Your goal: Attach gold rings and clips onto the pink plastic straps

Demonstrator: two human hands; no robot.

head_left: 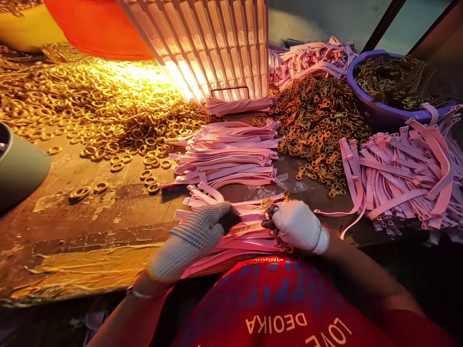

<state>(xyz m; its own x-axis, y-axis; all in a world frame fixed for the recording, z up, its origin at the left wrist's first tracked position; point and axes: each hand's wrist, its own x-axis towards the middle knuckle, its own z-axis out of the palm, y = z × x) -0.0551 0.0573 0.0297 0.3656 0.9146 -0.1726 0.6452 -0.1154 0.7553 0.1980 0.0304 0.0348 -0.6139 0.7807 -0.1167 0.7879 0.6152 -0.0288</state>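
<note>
My left hand (pixel 202 233), in a white glove with dark dots and dark fingertips, is closed in a pinch over a row of pink straps. Opposite it, my right hand (pixel 298 224), in a white glove with dark fingertips, is also closed. A pink strap (pixel 252 218) runs between the two sets of fingertips, though the exact grip is hidden by the fingers. More pink straps (pixel 242 245) lie side by side under and in front of my hands. Small gold links (pixel 285 196) show at the strap ends beside my right hand.
Gold rings (pixel 119 115) are heaped at the left. Gold links (pixel 321 125) form a pile at the right. Bundled pink straps (pixel 231 154) lie ahead, below a ribbed white panel (pixel 217 43). A purple basin (pixel 365 103) and a strap heap (pixel 405 178) stand far right.
</note>
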